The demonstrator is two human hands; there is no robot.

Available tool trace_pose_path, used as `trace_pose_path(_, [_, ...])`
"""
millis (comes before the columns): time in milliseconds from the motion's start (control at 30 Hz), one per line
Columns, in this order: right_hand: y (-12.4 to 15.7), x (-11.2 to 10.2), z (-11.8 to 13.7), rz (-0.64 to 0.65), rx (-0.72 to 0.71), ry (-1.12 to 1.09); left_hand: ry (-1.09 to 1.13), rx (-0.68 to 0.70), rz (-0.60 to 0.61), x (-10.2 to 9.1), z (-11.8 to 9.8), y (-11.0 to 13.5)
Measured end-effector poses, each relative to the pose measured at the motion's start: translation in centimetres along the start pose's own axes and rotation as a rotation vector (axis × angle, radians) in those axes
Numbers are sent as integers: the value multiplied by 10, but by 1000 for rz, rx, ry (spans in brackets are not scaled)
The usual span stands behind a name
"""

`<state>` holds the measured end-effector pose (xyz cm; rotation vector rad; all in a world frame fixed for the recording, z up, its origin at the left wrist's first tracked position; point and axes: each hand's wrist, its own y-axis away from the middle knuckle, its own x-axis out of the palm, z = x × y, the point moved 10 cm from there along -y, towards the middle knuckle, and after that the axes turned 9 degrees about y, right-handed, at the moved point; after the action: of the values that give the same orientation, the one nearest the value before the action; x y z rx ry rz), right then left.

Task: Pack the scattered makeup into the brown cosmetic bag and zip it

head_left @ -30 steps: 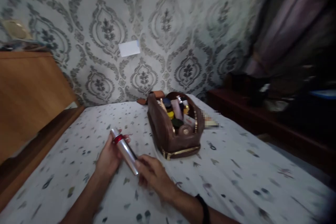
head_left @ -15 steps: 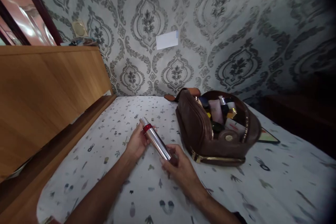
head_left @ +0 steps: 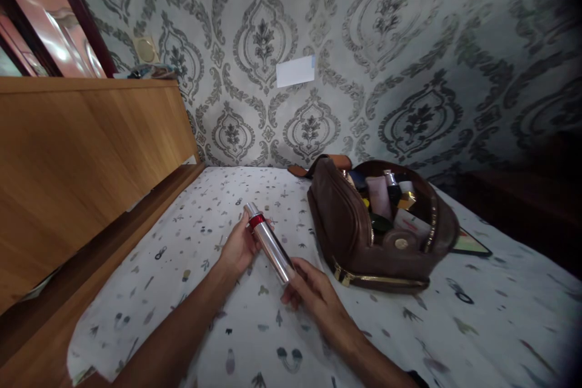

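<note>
A shiny silver cosmetic bottle (head_left: 273, 250) with a red band near its narrower top lies slantwise between my two hands, above the patterned sheet. My left hand (head_left: 239, 247) grips it around the red band, its fingers partly hidden behind the bottle. My right hand (head_left: 313, 294) is closed at the lower end, with the thumb along the side and fingers curled beneath. To the right of my hands stands a brown leather cosmetic bag (head_left: 339, 218), unzipped, with a pink tube (head_left: 379, 197) and several other small items inside.
The white patterned sheet (head_left: 218, 194) covers the surface. A wooden headboard or panel (head_left: 100, 145) rises on the left. Behind is a wallpapered wall with a white paper strip (head_left: 295, 71). A flat, dark-edged object (head_left: 473, 244) lies partly behind the bag.
My right hand has shifted its hold at the bottle's lower end, the thumb now lying along it. The bottle is tilted slightly steeper. The whole view has moved a little.
</note>
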<state>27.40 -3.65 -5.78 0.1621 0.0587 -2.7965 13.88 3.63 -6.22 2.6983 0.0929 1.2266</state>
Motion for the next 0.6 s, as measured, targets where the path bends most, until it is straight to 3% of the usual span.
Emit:
trace_pose_path(267, [1, 0, 0, -6, 16, 6, -33, 7, 21, -2, -1, -2])
trace_pose_path(467, [-3, -3, -11, -84, 32, -11, -54, 32, 16, -3, -1, -2])
trace_pose_path(600, [-1, -2, -9, -57, 24, -42, -76, 41, 43, -1, -4, -3])
